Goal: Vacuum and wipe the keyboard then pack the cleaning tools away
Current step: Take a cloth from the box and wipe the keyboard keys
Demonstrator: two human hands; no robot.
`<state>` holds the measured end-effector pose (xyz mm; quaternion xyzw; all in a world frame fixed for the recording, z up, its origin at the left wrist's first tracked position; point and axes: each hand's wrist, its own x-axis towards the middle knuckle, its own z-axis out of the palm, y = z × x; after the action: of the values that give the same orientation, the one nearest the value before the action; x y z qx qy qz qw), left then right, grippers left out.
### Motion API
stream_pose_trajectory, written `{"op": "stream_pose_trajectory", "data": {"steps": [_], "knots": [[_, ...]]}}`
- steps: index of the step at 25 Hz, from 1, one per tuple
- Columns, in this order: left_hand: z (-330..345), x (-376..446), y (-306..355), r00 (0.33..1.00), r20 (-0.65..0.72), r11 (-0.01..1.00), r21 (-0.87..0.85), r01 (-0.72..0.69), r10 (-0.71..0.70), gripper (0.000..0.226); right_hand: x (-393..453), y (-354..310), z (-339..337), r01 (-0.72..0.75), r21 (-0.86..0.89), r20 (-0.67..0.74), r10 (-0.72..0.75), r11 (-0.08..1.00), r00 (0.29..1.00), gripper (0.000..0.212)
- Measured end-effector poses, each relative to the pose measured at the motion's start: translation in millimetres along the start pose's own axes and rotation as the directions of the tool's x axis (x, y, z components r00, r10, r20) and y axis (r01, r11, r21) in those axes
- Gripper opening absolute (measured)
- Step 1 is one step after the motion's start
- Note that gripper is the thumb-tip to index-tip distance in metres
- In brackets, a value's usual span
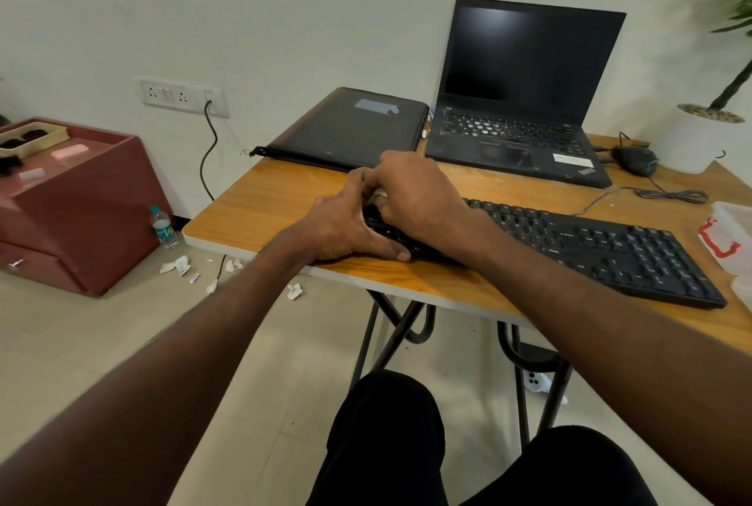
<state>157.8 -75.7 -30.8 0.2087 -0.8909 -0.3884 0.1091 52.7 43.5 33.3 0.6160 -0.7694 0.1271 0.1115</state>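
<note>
A long black keyboard (602, 249) lies slantwise across the wooden table (260, 204). My left hand (346, 226) grips the keyboard's left end, thumb along its front edge. My right hand (419, 196) sits over the same end, its fingers curled round a small whitish wipe (379, 194) pressed onto the keys. Most of the wipe is hidden under the hand.
An open black laptop (525, 98) and a closed laptop sleeve (354, 127) stand at the back. A mouse (635, 159) with coiled cable, a white plant pot (700, 143) and a clear plastic box (732, 237) are on the right. Crumpled tissues (175, 265) and a water bottle (164, 226) lie on the floor by a red cabinet (81, 204).
</note>
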Motion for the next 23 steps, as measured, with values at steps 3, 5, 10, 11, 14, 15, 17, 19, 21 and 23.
{"op": "stream_pose_trajectory", "data": {"steps": [3,5,10,11,14,15,17,19,21,23], "knots": [[0.5,1.3,-0.9,1.0,-0.007,1.0,0.015,0.011,-0.01,0.141,-2.6,10.3,-2.8,-0.062,0.023,0.065,0.061,0.998,0.996,0.023],[0.4,2.4,-1.8,1.0,-0.003,0.999,0.029,0.014,-0.014,0.148,-8.9,22.4,-10.1,-0.096,-0.002,0.124,0.095,0.995,0.988,0.022],[0.9,1.5,-1.2,1.0,-0.01,0.999,0.037,0.009,-0.009,0.149,-10.0,32.4,-22.0,-0.149,-0.072,0.183,0.16,0.986,0.97,0.017],[0.6,1.5,-1.3,1.0,-0.012,0.999,0.039,0.011,-0.01,0.148,-6.9,27.1,-20.0,-0.141,-0.056,0.144,0.148,0.988,0.978,0.016],[1.1,1.5,-1.0,1.0,-0.009,0.999,0.038,0.008,-0.007,0.145,-3.7,12.3,-9.2,-0.094,0.009,0.057,0.093,0.996,0.994,0.02],[1.1,1.5,-0.8,1.0,-0.008,0.999,0.041,0.01,-0.009,0.145,-5.4,12.0,-7.4,-0.081,0.007,0.069,0.081,0.997,0.994,0.022],[0.7,2.0,-1.3,1.0,-0.007,0.999,0.042,0.009,-0.009,0.146,-12.6,20.2,-10.4,-0.105,-0.002,0.103,0.104,0.994,0.989,0.023],[0.4,2.5,-1.6,1.0,-0.012,0.999,0.04,0.007,-0.007,0.147,-23.1,30.9,-18.3,-0.14,-0.022,0.133,0.141,0.99,0.981,0.025],[0.1,3.0,-1.1,1.0,-0.009,0.999,0.046,0.013,-0.012,0.147,-31.8,35.0,-25.0,-0.148,-0.06,0.165,0.156,0.987,0.974,0.027],[0.8,1.9,-0.8,1.0,-0.014,0.999,0.044,0.013,-0.012,0.149,-32.3,31.2,-26.5,-0.137,-0.111,0.158,0.154,0.984,0.975,0.026]]}}
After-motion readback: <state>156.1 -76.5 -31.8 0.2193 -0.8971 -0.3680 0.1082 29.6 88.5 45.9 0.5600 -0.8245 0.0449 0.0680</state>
